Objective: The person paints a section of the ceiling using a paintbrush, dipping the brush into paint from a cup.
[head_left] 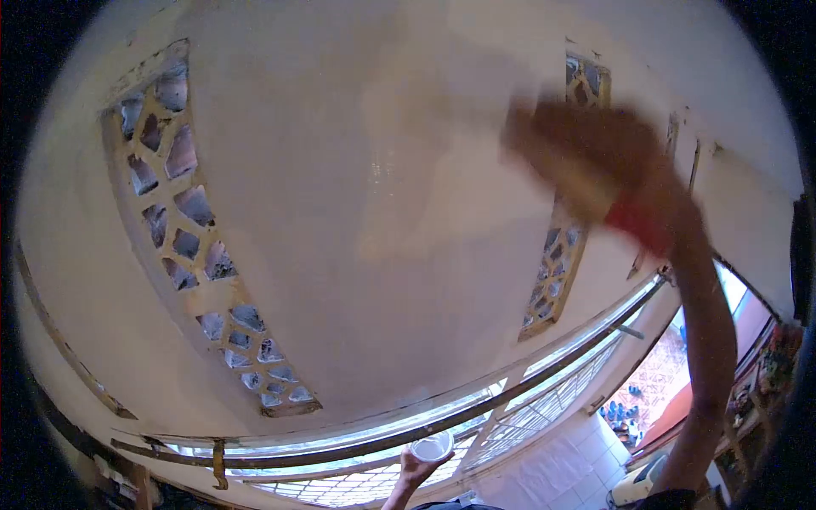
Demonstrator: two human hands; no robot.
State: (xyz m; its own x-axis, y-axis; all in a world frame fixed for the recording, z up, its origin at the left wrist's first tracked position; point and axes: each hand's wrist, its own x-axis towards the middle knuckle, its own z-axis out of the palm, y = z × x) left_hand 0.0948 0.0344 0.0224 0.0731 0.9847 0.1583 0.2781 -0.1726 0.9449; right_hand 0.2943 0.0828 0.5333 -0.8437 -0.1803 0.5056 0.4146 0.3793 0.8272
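High up in front of the wall (314,187), my right hand (586,144) is smeared by motion and wears a red band (636,228) at the wrist. Its fingers look curled, and a faint pale streak reaches left from them; what they hold is too blurred to name. A wet, shiny patch (378,174) shows on the wall left of this hand. Low in the view, my left hand (416,469) is wrapped round a small white tub (432,447) with its round opening facing up.
Openwork vent panels (183,246) are set in the wall on both sides. A dark curtain rod (365,455) crosses below, in front of a barred window (357,486). At the right, a doorway shows shoes (625,421) on the floor; a yellow container (633,483) stands nearby.
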